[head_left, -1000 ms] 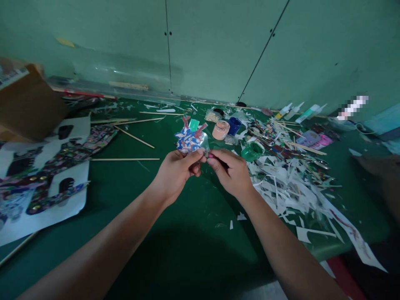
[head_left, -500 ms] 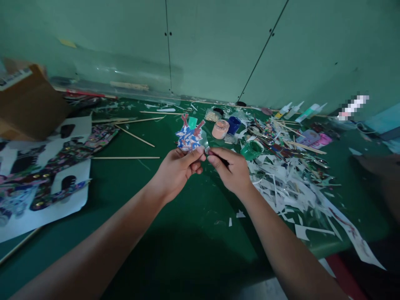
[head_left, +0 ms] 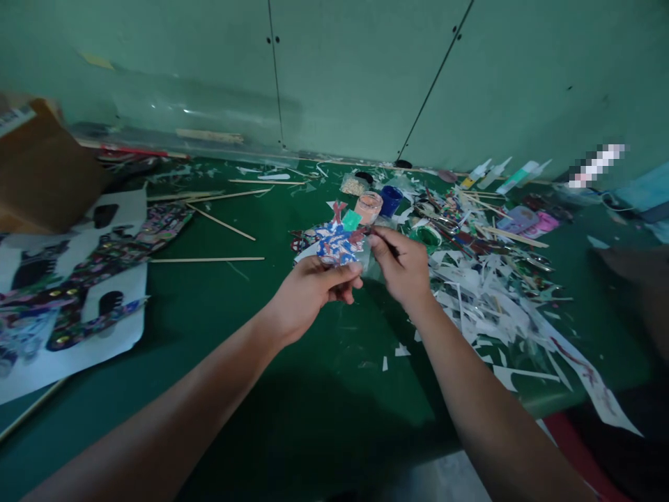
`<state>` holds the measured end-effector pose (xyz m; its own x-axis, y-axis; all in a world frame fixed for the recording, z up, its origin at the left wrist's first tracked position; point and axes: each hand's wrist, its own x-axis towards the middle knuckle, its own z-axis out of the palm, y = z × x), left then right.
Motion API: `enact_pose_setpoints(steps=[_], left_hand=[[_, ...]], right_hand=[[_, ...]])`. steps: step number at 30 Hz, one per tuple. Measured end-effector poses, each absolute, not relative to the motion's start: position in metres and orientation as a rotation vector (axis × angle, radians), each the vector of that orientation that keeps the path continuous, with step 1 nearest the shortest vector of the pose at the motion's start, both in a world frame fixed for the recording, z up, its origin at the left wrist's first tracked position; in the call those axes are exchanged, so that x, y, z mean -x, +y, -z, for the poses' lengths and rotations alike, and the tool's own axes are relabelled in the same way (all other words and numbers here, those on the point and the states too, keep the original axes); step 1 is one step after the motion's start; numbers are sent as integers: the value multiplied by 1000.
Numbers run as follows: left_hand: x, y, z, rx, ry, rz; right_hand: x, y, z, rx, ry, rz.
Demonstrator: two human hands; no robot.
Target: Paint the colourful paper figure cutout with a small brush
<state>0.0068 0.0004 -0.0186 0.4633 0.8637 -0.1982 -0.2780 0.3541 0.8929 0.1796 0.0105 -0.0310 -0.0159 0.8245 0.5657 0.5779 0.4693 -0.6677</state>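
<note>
While the left forearm enters from the lower left corner and slants up toward mid-frame, the left hand (head_left: 316,286) lies just under the picture's centre, wrist roughly in line with the arm. Its thumb is laid nearly flat along the lower edge of the cutout (head_left: 337,244), pointing right, with the fingers curled beneath; this hand is grasping the piece. The cutout, blue and white with red strips and a green patch, sits at the centre of the frame, above that thumb.

From the lower right, the other forearm rises more steeply. The right hand (head_left: 405,268) is turned inward, knuckles up, thumb and forefinger drawn together at the cutout's right edge, remaining fingers folded. Whether they pinch the piece or merely touch it cannot be told.

Just beyond the hands, right of centre, stand a peach jar (head_left: 368,210) and a blue jar (head_left: 391,202). A green jar (head_left: 429,237) is noted beside the right knuckles. White scraps (head_left: 470,286) spread over the right of the frame; a box (head_left: 47,174) occupies the upper left.
</note>
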Motion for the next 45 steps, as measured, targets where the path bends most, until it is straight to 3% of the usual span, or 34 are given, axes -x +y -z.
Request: enact_pose_setpoints(steps=[7,14,19,23,33,45], left_hand=[[-9,2,21,-970,947,-939],[5,12,16,-1163,1027,-1098],[17,17,7,-1105,948,-823],[16,17,6,-1083,1059,-957],[9,12,4,-919,1038,-991],[5,10,5,-898,946,-964]], right_hand=[[-167,7,32,1135,-1582,-660],[-162,4,26,1140,-1604,-739],[-162,1,22,1055,-1736,-861],[-161,1,28,1003,-1654,-936],[-161,-4,25,1126,-1999,-231],[-151,-7,31,1190,-2002,38]])
